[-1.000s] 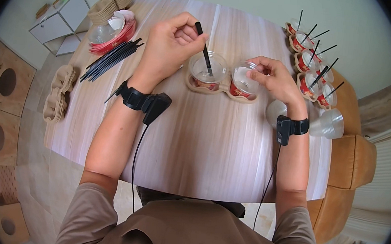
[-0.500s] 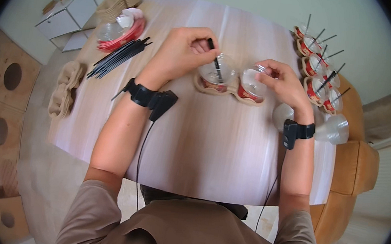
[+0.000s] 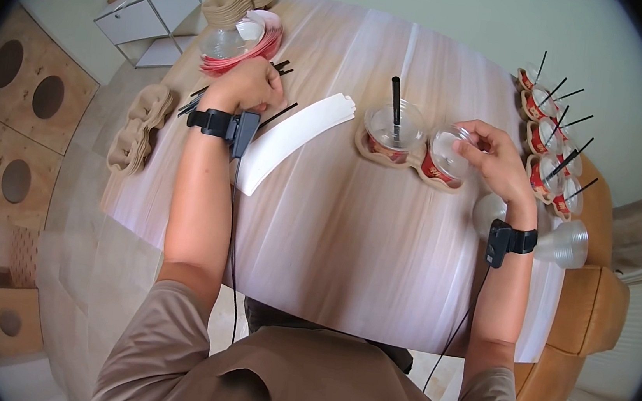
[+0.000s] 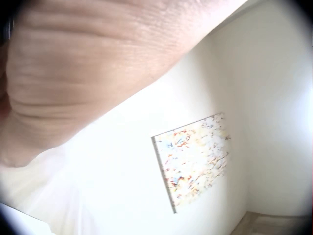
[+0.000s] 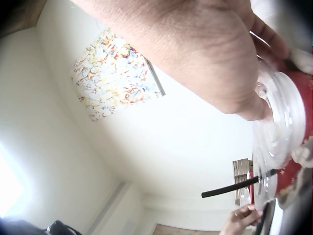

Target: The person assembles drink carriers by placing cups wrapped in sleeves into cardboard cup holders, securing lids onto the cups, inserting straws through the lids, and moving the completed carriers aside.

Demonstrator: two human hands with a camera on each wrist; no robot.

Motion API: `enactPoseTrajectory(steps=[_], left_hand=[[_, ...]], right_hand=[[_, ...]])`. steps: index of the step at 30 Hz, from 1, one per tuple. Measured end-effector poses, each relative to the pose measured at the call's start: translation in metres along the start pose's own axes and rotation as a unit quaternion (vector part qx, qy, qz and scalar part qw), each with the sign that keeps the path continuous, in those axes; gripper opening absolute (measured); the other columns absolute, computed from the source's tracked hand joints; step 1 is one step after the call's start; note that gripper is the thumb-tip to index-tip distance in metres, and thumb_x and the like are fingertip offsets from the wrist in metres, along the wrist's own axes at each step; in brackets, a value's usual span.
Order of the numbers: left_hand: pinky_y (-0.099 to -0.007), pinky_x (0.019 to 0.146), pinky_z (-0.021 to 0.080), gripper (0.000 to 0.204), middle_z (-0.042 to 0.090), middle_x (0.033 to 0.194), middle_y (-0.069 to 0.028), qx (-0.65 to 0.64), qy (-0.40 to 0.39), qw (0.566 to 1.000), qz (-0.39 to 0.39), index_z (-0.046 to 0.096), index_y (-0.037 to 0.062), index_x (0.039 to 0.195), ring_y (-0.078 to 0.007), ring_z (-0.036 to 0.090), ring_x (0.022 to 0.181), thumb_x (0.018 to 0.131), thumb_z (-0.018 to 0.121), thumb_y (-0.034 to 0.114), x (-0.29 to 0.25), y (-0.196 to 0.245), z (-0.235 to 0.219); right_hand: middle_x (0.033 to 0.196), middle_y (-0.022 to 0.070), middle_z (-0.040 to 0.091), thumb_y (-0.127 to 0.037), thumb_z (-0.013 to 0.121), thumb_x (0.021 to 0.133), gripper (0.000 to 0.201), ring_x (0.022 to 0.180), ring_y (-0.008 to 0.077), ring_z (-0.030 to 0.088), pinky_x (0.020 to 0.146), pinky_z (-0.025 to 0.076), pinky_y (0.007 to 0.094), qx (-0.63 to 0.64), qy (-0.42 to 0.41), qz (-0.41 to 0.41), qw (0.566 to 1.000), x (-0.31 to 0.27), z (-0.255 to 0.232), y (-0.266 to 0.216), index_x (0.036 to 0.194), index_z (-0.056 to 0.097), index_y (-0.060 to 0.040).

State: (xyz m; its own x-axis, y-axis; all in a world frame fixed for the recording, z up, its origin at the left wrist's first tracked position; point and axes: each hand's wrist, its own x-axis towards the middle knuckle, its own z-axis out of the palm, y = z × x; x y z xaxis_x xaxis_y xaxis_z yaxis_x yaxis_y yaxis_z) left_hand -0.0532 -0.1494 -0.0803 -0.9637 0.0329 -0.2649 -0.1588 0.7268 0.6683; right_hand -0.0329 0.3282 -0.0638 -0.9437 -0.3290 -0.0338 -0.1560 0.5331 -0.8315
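My left hand (image 3: 253, 85) is over the pile of black straws (image 3: 190, 101) at the left, fingers bent downward; I cannot tell whether they pinch one. Another black straw (image 3: 279, 114) lies just beside that hand. In the middle, a brown pulp cup carrier (image 3: 369, 155) bears two red cups under clear plastic tops. A black straw (image 3: 396, 103) stands in the left cup (image 3: 384, 146). The right cup (image 3: 438, 166) has its clear rim between the thumb and fingers of my right hand (image 3: 494, 156). From the right wrist view, the clear lid (image 5: 281, 117) shows against the thumb.
A curved white paper stack (image 3: 296, 143) lies left of the carrier. Pulp carriers (image 3: 140, 131), red sleeves (image 3: 273, 43) and clear lids (image 3: 222, 44) stand at the left. Several filled carriers with strawed cups (image 3: 550, 138) line the right edge, near stacked clear cups (image 3: 564, 243).
My left hand has let go of the straw in the left cup and moved left to the straw pile, uncovering the white paper stack. My right hand stays on the right cup.
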Motion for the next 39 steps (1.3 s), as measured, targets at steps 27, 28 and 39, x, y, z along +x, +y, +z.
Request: enactPoseTrajectory(steps=[27,28,39], left_hand=[[-0.0433,0.074,0.059,0.024,0.076,0.078,-0.0208,0.131,0.060,0.988,0.049,0.076,-0.0004,0.080,-0.0342,0.075,0.075,0.067,0.091,0.014,0.006,0.011,0.022],[-0.0433,0.074,0.059,0.024,0.076,0.078,-0.0208,0.132,0.061,0.988,0.047,0.076,-0.0004,0.080,-0.0342,0.075,0.075,0.067,0.091,0.014,0.007,0.010,0.022],[-0.0384,0.080,0.059,0.031,0.078,0.089,-0.0146,0.100,0.075,0.988,0.086,0.075,-0.0009,0.097,-0.0271,0.074,0.084,0.073,0.091,0.011,0.011,-0.002,0.020]], right_hand=[[0.098,0.0024,0.079,-0.021,0.084,0.101,0.033,0.091,0.0126,0.068,0.086,0.056,0.0310,-0.011,0.008,-0.008,1.000,0.000,0.000,0.004,0.127,0.080,-0.0011],[0.097,0.0016,0.078,-0.021,0.084,0.101,0.033,0.090,0.0122,0.068,0.085,0.056,0.0307,-0.014,0.007,-0.014,1.000,0.001,0.001,0.005,0.127,0.080,-0.0011],[0.098,-0.0008,0.074,-0.022,0.086,0.100,0.035,0.090,0.0108,0.065,0.086,0.054,0.0299,-0.005,0.006,-0.012,1.000,0.001,0.001,0.004,0.126,0.079,0.0004]])
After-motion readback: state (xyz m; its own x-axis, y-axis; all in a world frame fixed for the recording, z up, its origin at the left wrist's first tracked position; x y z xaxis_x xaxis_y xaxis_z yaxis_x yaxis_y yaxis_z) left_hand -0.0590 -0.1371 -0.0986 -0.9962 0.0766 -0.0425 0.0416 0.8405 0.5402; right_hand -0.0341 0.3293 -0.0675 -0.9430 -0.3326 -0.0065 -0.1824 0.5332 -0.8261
